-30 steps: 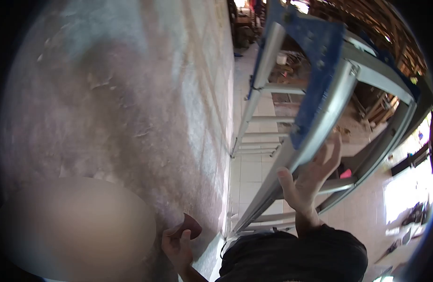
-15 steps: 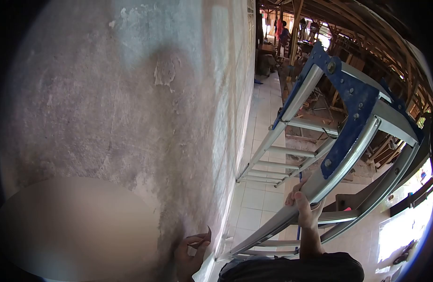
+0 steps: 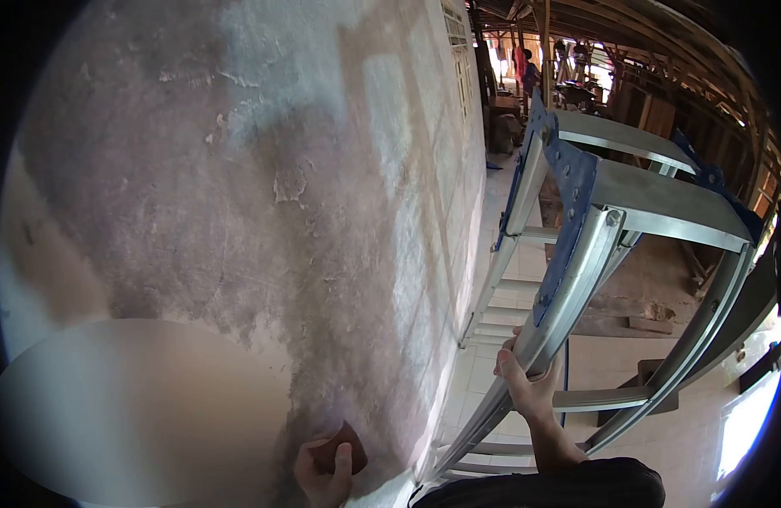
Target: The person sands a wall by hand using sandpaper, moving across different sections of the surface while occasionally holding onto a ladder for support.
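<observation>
A folded brown sheet, possibly sandpaper, (image 3: 352,449) is held in my left hand (image 3: 321,484), pinched under the thumb, at the lower middle of the view. The sheet is against or very near the rough, stained wall (image 3: 238,212); contact cannot be made out. My right hand (image 3: 536,391) grips the side rail of a metal ladder (image 3: 573,296), with the thumb on the near side and the fingers partly hidden behind the rail. Blue brackets (image 3: 570,190) join the ladder's top.
Tiled floor (image 3: 464,402) lies far below, beside the wall. A barred window (image 3: 456,51) is at the upper wall. Beyond the ladder are wooden beams and a person (image 3: 530,72) in the distance. A blurred pale round shape (image 3: 141,415) covers the lower left.
The view has shifted, and the ladder's top steps now show more fully. My left hand has tilted the brown sheet, whose face shows more. My right hand still holds the rail.
</observation>
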{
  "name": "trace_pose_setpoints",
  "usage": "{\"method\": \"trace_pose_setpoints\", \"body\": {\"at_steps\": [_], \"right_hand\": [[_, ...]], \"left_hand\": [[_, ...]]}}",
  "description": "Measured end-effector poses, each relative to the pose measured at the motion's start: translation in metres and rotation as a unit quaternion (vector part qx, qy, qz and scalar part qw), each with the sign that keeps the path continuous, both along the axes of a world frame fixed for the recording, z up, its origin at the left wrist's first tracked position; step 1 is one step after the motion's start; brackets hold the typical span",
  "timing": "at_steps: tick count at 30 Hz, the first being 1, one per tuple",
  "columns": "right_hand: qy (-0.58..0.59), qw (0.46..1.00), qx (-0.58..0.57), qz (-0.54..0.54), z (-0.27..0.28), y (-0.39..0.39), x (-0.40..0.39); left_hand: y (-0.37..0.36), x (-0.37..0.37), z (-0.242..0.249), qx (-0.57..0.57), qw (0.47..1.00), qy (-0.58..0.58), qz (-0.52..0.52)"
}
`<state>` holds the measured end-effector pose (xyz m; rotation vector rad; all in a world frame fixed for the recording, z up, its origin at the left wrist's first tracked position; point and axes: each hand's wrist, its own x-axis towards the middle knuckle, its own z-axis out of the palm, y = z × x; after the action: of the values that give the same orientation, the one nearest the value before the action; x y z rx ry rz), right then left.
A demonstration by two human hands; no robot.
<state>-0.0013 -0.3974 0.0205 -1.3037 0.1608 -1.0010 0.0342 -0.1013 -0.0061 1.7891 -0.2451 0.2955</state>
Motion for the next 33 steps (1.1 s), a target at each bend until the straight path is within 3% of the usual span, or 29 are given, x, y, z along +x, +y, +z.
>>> {"method": "trace_pose_setpoints", "body": {"at_steps": [5,8,9,11,17,21,33], "right_hand": [[0.009,1.000,0.019,-0.002,0.001,0.002,0.000],[0.005,1.000,0.006,-0.004,-0.001,0.000,0.000],[0.016,1.000,-0.003,-0.003,-0.003,-0.001,0.000],[0.022,0.999,0.006,-0.033,-0.004,0.002,0.001],[0.036,0.998,0.052,-0.015,-0.006,0.004,0.000],[0.027,0.999,0.009,-0.026,-0.008,0.002,0.002],[0.033,0.999,0.021,-0.034,-0.013,0.003,0.002]], "left_hand": [[0.004,-0.036,0.046,0.031,0.964,-0.213,0.157],[0.028,-0.042,0.040,0.036,0.889,-0.302,0.341],[0.041,-0.044,0.042,0.119,0.861,-0.344,0.354],[0.065,-0.050,0.050,0.291,0.781,-0.410,0.370],[0.071,-0.036,0.049,0.311,0.749,-0.475,0.341],[0.069,-0.022,0.041,0.316,0.696,-0.535,0.359],[0.074,-0.020,0.035,0.344,0.678,-0.545,0.354]]}}
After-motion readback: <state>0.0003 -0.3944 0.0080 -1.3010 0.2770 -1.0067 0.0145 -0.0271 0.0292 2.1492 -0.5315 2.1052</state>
